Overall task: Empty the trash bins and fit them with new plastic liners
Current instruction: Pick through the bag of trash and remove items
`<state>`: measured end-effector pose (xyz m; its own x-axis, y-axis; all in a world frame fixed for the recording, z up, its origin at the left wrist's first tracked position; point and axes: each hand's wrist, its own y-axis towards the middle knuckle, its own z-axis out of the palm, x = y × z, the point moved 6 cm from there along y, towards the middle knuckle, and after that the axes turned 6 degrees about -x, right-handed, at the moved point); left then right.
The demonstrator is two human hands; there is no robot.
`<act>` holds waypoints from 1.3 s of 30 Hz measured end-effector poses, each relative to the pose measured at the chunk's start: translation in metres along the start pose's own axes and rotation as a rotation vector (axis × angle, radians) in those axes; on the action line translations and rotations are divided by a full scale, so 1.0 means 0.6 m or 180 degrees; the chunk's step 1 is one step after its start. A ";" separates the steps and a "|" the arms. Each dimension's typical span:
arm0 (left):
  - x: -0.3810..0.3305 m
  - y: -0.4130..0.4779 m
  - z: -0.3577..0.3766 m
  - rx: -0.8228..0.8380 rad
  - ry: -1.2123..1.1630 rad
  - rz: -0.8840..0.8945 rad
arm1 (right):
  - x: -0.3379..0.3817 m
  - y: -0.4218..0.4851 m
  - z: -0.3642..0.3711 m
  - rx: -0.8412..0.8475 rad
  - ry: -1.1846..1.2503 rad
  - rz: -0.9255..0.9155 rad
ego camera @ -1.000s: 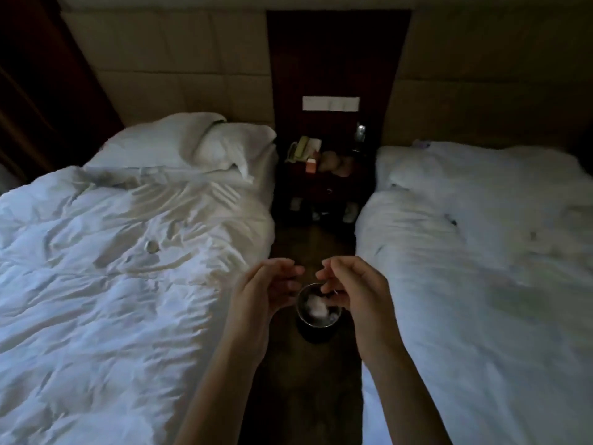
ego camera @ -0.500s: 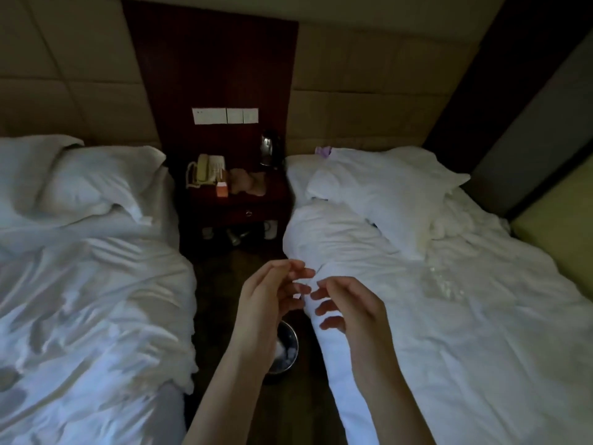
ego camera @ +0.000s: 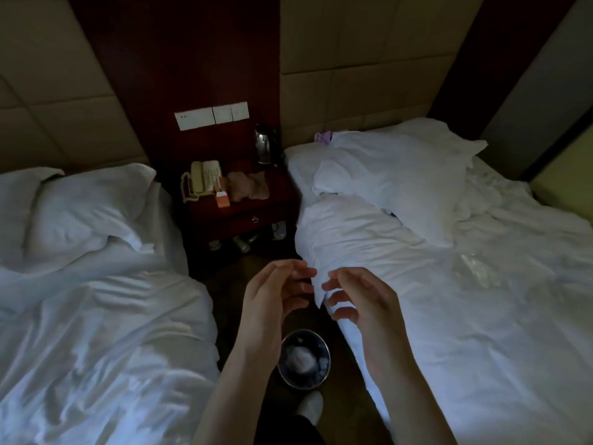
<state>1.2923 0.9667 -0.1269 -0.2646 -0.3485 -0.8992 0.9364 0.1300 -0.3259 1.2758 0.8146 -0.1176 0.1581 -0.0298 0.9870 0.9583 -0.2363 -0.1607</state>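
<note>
A small round metal trash bin (ego camera: 316, 379) stands on the dark floor in the aisle between two beds. Crumpled white waste (ego camera: 300, 361) lies inside it. My left hand (ego camera: 272, 297) and my right hand (ego camera: 359, 300) are raised above and beyond the bin, palms facing each other, fingers spread and slightly curled. Neither hand holds anything. Part of the bin's left rim is hidden behind my left forearm. A clear crinkled plastic piece (ego camera: 478, 271) lies on the right bed.
White rumpled beds flank the narrow aisle, left (ego camera: 96, 316) and right (ego camera: 481, 332). A dark wooden nightstand (ego camera: 244, 213) at the aisle's far end carries a telephone (ego camera: 203, 178), a kettle (ego camera: 264, 144) and cloths. My white slipper (ego camera: 310, 407) is just below the bin.
The view has swung to the right and risen, so the bin now appears lower in frame. My hands have lifted away from the bin and stay empty.
</note>
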 end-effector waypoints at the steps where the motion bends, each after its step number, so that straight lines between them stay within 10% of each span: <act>1: -0.008 0.018 0.005 -0.0004 0.0079 0.0016 | 0.004 0.021 0.003 -0.0020 0.0059 0.0002; 12: -0.058 0.202 0.066 -0.0135 0.0630 0.0007 | 0.041 0.236 0.041 0.0089 0.0711 0.0213; 21: 0.005 0.272 0.167 0.1050 0.1156 -0.0343 | -0.029 0.222 -0.062 -0.1363 0.1291 0.0302; 27: 0.091 0.220 0.258 0.2922 0.1591 -0.0493 | -0.112 0.088 -0.097 -0.2712 0.1311 0.0243; 30: 0.157 0.179 0.209 0.3633 0.1819 -0.0573 | -0.189 0.004 -0.074 -0.3249 0.1229 0.0151; 39: 0.403 0.196 -0.192 0.3364 0.1464 -0.0430 | -0.546 -0.177 0.140 -0.3520 0.1336 -0.0380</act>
<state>1.3117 1.0045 -0.4161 -0.2327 0.0981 -0.9676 0.5623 -0.7982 -0.2162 1.1424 0.9311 -0.4250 -0.2060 -0.2178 0.9540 0.2035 -0.9631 -0.1759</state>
